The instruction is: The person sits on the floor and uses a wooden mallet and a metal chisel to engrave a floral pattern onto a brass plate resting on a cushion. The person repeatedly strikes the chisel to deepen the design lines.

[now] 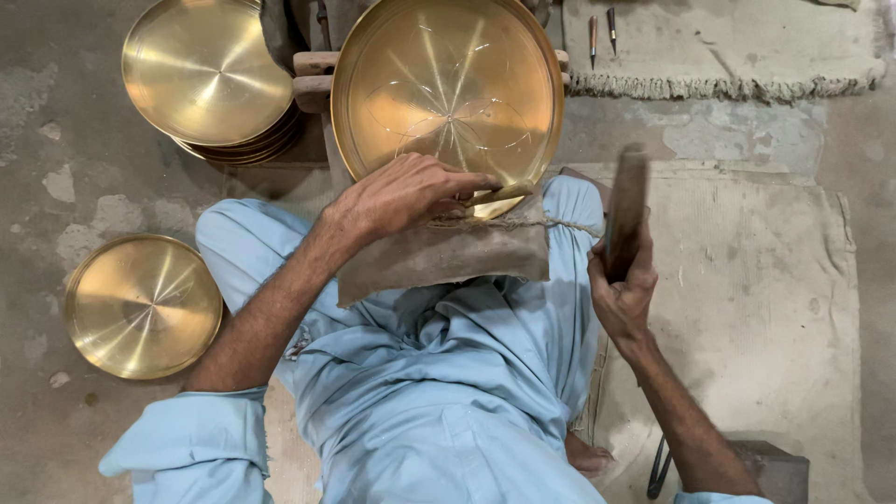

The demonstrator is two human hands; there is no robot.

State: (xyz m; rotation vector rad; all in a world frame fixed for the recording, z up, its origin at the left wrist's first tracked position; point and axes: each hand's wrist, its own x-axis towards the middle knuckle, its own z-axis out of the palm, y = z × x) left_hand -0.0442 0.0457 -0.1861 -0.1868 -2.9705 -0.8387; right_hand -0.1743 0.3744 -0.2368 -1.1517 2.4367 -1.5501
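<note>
seated on a concrete floor (56,112), legs in pale blue cloth, a brown leather pad (448,257) across the lap. propped against the pad's far edge, tilted up toward the camera: a large brass plate (448,93) with thin engraved petal lines crossing at its centre, backed by a wooden block (313,79). left hand (401,191) curled closed around a small chisel (499,194), tool tip touching the plate's near rim, just above the pad. right hand (621,294) wrapped tight around a dark wooden mallet (627,210), held upright and blurred, just beside the plate's right edge and not touching it. a frayed cord (523,224) running along the pad's top edge toward the right knee.

at the floor's far left corner, a stack of plain brass plates (210,79), leaning, close beside the wooden block. near the left edge of the floor, by the left knee, a single brass plate (140,306) lying flat and apart from the stack. along the far edge, a fringed mat (737,56) with two pointed punches (602,33) lying side by side at its left end. under the right arm, a pale worn rug (756,299) reaching to the floor's right edge; at its near edge a dark block (775,471), partly hidden by the forearm.
</note>
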